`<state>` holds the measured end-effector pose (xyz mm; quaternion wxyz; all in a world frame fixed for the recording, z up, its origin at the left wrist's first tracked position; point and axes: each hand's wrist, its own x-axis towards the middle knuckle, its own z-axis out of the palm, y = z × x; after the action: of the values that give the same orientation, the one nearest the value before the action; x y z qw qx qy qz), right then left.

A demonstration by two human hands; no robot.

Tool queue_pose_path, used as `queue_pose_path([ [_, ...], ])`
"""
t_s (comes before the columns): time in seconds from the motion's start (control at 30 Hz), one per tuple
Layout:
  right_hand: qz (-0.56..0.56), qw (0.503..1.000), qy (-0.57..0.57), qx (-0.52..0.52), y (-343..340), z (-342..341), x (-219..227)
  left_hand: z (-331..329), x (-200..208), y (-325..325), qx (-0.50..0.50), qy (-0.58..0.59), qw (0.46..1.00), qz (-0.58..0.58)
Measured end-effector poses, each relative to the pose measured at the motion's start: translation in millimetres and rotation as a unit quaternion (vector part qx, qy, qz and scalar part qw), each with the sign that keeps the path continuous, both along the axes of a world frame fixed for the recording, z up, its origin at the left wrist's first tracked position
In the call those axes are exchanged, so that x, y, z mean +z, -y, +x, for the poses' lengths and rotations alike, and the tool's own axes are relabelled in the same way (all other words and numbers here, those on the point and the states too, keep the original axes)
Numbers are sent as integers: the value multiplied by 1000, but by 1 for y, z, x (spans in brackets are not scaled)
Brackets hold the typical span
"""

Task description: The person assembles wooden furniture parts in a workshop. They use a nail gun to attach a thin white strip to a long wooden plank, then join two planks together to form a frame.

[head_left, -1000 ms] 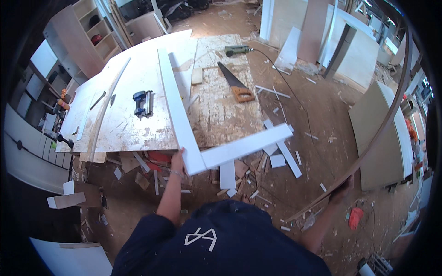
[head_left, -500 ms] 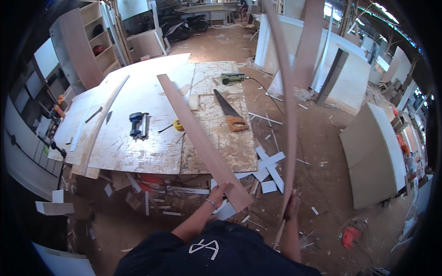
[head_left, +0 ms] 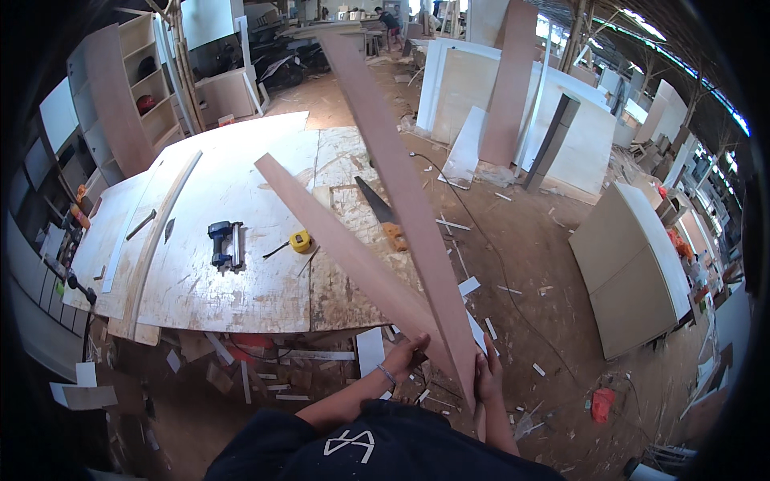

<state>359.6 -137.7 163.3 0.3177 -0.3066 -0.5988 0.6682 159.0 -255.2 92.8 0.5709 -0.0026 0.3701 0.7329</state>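
My left hand grips the near end of a reddish-brown wooden board, which slants across the worktable with its near end past the table edge. Closed around the lower part of a second long board is my right hand. This second board rises at a slant over the table and crosses in front of the first near my hands. Behind it a handsaw with an orange-brown handle is partly hidden. Left of the first board lie a yellow tape measure and a blue nail gun.
A long wood strip and a hammer lie on the table's left side. White offcuts litter the floor. A large beige panel box stands at right, with a cable nearer. Sheets lean behind; another person is far off.
The board in my right hand has swung left, from upright at the right to slanting over the table. It now covers the green power tool and part of the saw. My view has shifted slightly.
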Motion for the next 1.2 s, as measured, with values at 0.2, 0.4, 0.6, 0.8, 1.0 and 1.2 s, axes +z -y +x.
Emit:
queue_pose_path([
  [0.2,108,989,96,-2,-7,21,18,10,35,-1,-37,-16,999,14],
  [0.4,123,981,143,-42,-8,38,13,2,29,2,-155,-101,981,59],
  [0.6,97,964,222,-108,21,48,44,-93,24,59,-243,-22,958,147],
  [0.8,87,964,202,-150,52,84,48,-262,34,49,236,53,970,29],
  [1.0,102,963,202,-143,68,99,66,-289,-7,6,289,-81,954,-17],
  [1.2,75,941,253,-211,51,150,75,-213,53,45,256,-61,961,88],
])
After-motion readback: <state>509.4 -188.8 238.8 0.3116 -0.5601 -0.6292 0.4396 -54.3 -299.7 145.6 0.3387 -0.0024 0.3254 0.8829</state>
